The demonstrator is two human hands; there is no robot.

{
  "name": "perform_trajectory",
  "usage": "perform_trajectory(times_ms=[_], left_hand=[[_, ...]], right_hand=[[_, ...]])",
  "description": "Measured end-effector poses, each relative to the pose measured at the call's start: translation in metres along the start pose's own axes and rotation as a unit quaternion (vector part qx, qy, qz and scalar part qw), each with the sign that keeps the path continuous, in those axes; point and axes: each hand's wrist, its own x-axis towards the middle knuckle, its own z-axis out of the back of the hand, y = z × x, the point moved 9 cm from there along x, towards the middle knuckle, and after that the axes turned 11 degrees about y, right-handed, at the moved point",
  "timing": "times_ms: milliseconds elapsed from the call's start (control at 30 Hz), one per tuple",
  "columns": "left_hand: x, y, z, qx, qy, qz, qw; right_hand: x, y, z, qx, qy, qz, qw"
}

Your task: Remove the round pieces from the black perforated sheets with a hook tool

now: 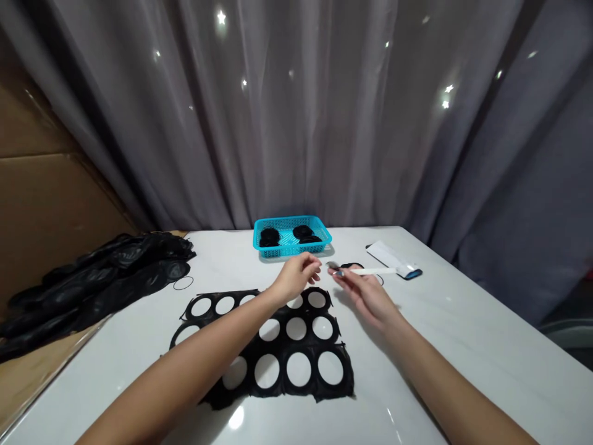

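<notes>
A black sheet punched with several round holes lies flat on the white table. My left hand hovers over its far edge, fingers curled loosely, with nothing visible in them. My right hand is just to the right, fingertips pinched around a small grey-tipped thing that I cannot make out. A white stick-like tool lies just beyond that hand, over a black ring on the table. The two hands nearly meet above the sheet's far right corner.
A turquoise basket holding black round pieces stands at the far table edge. A heap of black sheets lies at the left beside cardboard. A white packet with a blue-ended item sits at the right. Grey curtains hang behind.
</notes>
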Motion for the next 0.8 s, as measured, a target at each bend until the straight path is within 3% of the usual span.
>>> perform_trajectory(times_ms=[67, 167, 233, 300, 400, 467, 533, 633, 700, 800], left_hand=[[-0.021, 0.003, 0.014, 0.016, -0.016, 0.005, 1.0], [-0.089, 0.011, 0.04, 0.084, -0.035, 0.022, 0.996], [-0.15, 0.018, 0.05, 0.133, -0.057, 0.047, 0.988], [-0.212, 0.024, 0.048, 0.171, -0.083, 0.075, 0.979], [-0.281, 0.021, 0.027, 0.308, -0.127, 0.073, 0.94], [-0.306, 0.016, 0.006, 0.395, -0.132, 0.059, 0.907], [-0.316, 0.015, -0.01, 0.448, -0.126, 0.058, 0.883], [-0.321, 0.015, -0.017, 0.483, -0.131, 0.064, 0.863], [-0.324, 0.016, -0.012, 0.493, -0.145, 0.068, 0.855], [-0.334, 0.019, -0.004, 0.495, -0.167, 0.064, 0.85]], right_hand=[[0.007, -0.004, 0.041, -0.103, -0.062, -0.016, 0.993], [0.011, -0.008, 0.083, -0.195, -0.09, -0.061, 0.975], [0.01, -0.001, 0.094, -0.254, -0.101, -0.067, 0.96], [0.006, 0.018, 0.084, -0.351, -0.106, -0.022, 0.93], [-0.004, 0.036, 0.024, -0.46, -0.054, 0.044, 0.885], [-0.011, 0.023, -0.035, -0.409, 0.052, 0.027, 0.911], [-0.023, 0.004, -0.103, -0.323, 0.176, 0.007, 0.93], [-0.043, -0.025, -0.19, -0.232, 0.308, -0.023, 0.922], [-0.051, -0.043, -0.229, -0.224, 0.359, -0.031, 0.906], [-0.054, -0.062, -0.262, -0.239, 0.395, -0.019, 0.887]])
